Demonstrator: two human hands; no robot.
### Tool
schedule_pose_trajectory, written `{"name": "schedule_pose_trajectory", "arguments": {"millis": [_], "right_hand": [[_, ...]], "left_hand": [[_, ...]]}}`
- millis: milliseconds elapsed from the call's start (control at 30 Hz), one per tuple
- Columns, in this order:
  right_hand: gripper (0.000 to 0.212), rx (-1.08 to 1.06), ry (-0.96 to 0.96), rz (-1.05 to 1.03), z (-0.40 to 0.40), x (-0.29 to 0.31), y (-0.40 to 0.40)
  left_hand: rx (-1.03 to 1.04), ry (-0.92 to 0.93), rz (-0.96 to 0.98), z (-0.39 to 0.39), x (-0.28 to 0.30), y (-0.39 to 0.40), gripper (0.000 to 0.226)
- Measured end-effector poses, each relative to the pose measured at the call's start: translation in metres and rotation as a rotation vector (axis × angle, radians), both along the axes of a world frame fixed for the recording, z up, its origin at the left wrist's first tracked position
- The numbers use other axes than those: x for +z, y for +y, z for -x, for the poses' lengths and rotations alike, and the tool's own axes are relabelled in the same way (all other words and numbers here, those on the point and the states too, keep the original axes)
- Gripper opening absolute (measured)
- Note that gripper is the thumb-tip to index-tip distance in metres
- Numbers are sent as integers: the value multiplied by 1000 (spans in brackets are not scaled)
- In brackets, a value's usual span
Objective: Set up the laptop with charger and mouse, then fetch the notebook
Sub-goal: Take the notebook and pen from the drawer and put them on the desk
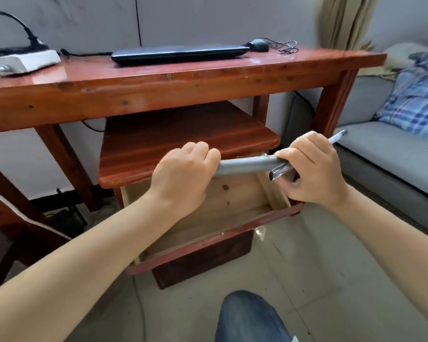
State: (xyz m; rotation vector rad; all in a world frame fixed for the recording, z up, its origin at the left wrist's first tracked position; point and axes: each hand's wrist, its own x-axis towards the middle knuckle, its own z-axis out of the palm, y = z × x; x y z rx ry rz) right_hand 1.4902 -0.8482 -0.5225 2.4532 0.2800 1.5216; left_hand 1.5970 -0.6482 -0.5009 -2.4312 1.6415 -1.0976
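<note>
A grey notebook (245, 165), seen edge-on, hangs above the open wooden drawer (208, 218) of a small red-brown cabinet (178, 144). My left hand (183, 176) grips its left end. My right hand (309, 169) holds its right end together with a pen (337, 137). On the red wooden desk (158, 80) lies a closed black laptop (178, 54), with a black mouse (258, 45) and its tangled cord at the laptop's right end. A black charger cable (84, 53) runs from the laptop's left end toward a white power strip (25, 60).
A grey sofa (386, 154) with a blue plaid cloth (415, 99) stands at the right. A wooden chair (17, 218) sits at the lower left. My knee in jeans (252, 317) shows at the bottom. The floor is tiled.
</note>
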Motion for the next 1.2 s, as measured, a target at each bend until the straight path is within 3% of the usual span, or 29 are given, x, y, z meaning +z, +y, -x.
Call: {"name": "schedule_pose_trajectory", "arguments": {"millis": [67, 267, 333, 433, 600, 667, 767, 900, 1033, 1200], "right_hand": [[38, -2, -59, 5, 5, 8, -4], [11, -118, -115, -43, -18, 18, 7], [10, -224, -2, -78, -32, 15, 21], [27, -256, 171, -39, -40, -4, 35], [51, -111, 490, 102, -17, -77, 38], [44, -115, 585, 172, -10, -101, 42], [28, -132, 494, 146, -14, -115, 40], [32, -134, 349, 73, -16, -119, 34], [47, -171, 185, -148, -34, -100, 31], [36, -299, 312, -89, -53, -95, 40]], "left_hand": [[23, -99, -6, 7, 13, -3, 33], [164, -331, 38, -8, 27, -4, 35], [267, -358, -26, -22, 22, -3, 38], [401, -332, -76, -48, 9, 0, 34], [356, -266, -134, -85, -22, 11, 29], [291, -210, -169, -92, -36, 17, 40], [322, -132, -151, -97, -41, 21, 48], [321, 19, -196, -105, -35, 15, 48], [429, 61, -280, -110, -24, 5, 44], [424, 43, -385, -112, -13, 1, 43]]}}
